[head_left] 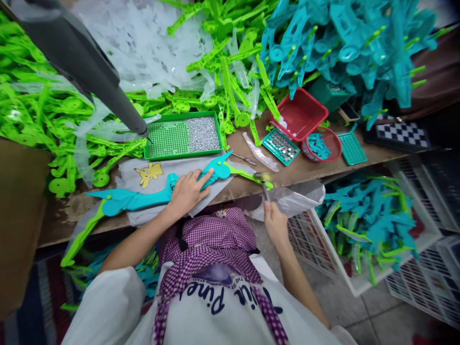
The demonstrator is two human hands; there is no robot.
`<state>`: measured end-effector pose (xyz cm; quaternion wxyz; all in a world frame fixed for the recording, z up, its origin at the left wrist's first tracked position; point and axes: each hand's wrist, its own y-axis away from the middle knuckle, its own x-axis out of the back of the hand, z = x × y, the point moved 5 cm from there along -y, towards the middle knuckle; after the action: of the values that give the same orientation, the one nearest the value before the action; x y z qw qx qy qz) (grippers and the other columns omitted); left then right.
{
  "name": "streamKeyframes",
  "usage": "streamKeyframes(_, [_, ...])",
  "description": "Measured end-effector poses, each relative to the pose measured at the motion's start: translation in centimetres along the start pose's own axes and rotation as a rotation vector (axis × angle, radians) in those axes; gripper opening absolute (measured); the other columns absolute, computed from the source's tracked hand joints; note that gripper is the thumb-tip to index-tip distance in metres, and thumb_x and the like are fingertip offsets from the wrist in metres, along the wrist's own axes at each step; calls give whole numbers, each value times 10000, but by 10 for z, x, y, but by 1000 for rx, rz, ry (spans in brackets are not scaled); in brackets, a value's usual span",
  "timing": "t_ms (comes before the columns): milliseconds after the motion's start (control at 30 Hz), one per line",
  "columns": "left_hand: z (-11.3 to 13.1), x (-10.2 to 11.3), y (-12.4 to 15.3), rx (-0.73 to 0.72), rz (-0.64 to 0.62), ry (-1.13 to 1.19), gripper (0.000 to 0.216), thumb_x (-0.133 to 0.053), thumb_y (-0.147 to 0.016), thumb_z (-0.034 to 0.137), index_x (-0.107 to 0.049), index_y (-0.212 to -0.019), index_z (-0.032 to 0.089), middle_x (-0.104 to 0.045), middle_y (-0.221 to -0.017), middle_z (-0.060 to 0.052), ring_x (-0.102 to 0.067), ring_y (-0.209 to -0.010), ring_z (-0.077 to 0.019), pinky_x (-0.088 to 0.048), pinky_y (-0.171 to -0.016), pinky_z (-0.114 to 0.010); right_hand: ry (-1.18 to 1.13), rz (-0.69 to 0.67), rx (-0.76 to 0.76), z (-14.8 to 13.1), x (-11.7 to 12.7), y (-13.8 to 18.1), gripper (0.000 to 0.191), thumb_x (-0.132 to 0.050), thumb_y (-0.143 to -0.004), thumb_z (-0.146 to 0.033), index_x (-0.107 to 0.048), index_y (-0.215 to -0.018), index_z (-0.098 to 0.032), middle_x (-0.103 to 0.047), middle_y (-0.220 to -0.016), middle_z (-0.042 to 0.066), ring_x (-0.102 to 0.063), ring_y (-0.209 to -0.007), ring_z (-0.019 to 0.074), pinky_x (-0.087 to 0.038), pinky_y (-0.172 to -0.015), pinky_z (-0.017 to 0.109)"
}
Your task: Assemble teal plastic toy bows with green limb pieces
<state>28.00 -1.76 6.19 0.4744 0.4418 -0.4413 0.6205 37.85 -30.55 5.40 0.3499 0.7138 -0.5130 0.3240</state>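
Observation:
My left hand (pixel 187 191) lies flat on a long teal plastic toy piece (pixel 143 195) with green ends, pressing it against a grey cloth (pixel 143 173) on the wooden bench (pixel 309 167); its fingers are stretched out. My right hand (pixel 273 221) is closed round the handle of a small hammer (pixel 265 183), whose blurred head hovers over the green tip at the piece's right end.
A green tray (pixel 168 139) of small silver pins sits behind the piece. Red baskets (pixel 302 115), small teal trays (pixel 280 146) and a thin tool (pixel 243 158) stand to the right. Heaps of green, clear and teal plastic parts cover the back. White crates (pixel 362 239) of parts stand below right.

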Motion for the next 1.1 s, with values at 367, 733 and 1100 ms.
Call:
streamKeyframes(367, [13, 8, -2, 48, 3, 128, 531, -626, -959, 349, -524, -1475, 272, -577, -1378, -149, -589, -1187, -302, -479, -963, -433, -306, -180, 334, -73, -28, 2, 478, -344, -970, -653, -522, -809, -239, -599, -619, -9, -553, -565, 155, -427, -613, 282])
streamKeyframes(733, [-110, 28, 321, 1485, 1333, 244, 527, -737, -819, 510, -549, -1198, 196, -535, -1235, -116, -564, -1165, -270, -496, -973, -406, -117, -778, 676, -156, -113, 68, 409, -359, -1000, -512, -647, -1042, -224, -631, -687, 10, -586, -611, 186, -412, -637, 286])
streamKeyframes(1100, [-142, -8, 314, 1478, 1577, 1047, 479, -856, -602, 497, -565, -812, 180, -572, -628, 58, -525, -521, -68, -375, -500, -190, 210, -641, 1040, -243, -153, 90, 433, -260, -1052, -492, -594, -1057, -214, -671, -744, 51, -593, -631, 206, -282, -612, 285])
